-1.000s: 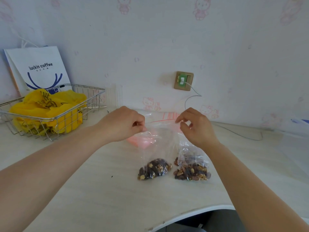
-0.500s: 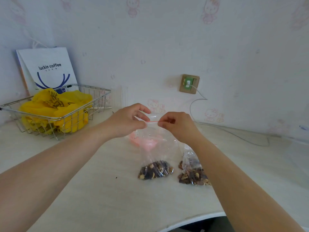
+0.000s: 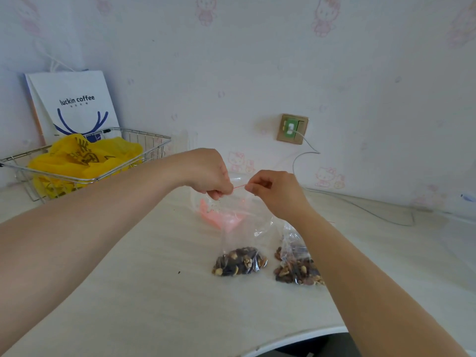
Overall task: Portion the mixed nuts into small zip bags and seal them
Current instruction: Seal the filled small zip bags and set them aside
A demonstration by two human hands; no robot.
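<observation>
A little bag of nuts [image 3: 239, 261] sits on the pale desk [image 3: 154, 305], and a second bag of nuts [image 3: 296, 269] lies just beside it on the right. The first bag stands tall, its clear top held up in the air. The left hand [image 3: 208, 173] and the right hand [image 3: 273, 191] both pinch the bag's red zip strip [image 3: 239, 186] with curled fingers, close together. Behind it lies something pink [image 3: 219, 217]. Farther back, a wire basket [image 3: 144, 161] holds a yellow bag [image 3: 85, 161], and a white paper bag [image 3: 74, 104] leans on the wall.
</observation>
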